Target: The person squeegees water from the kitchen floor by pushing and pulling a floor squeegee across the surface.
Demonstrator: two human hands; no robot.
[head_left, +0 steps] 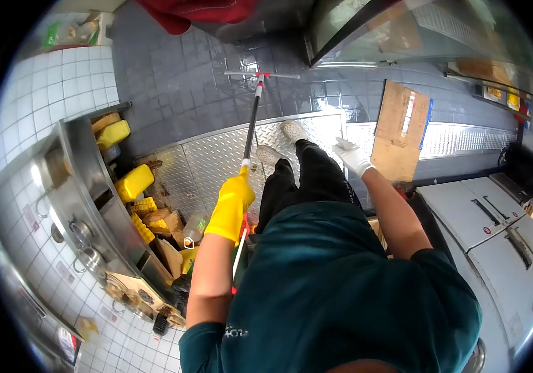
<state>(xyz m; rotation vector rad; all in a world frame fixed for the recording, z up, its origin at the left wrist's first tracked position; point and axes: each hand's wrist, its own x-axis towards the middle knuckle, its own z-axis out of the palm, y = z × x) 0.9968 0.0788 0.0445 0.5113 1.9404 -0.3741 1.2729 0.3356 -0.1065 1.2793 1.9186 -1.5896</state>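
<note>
My left hand [235, 199] wears a long yellow rubber glove and is wrapped round the pole of a floor squeegee [252, 127]. The squeegee reaches forward, its wide blade lying on the wet dark tiles [185, 93]. A white and red end of the pole runs back behind my left forearm. On the other side, my right hand [352, 156], in a white glove, hangs beside my leg with its fingers stretched out and nothing in them. Near it lies a flattened cardboard sheet [397, 133].
Under my shoes runs a metal tread plate [217, 168]. To the left, a steel counter [86, 168] has yellow jugs [134, 183] and boxes beneath it. A white-doored cabinet [484, 211] stands at the right. A glass-fronted case [416, 37] and red cloth [192, 9] are ahead.
</note>
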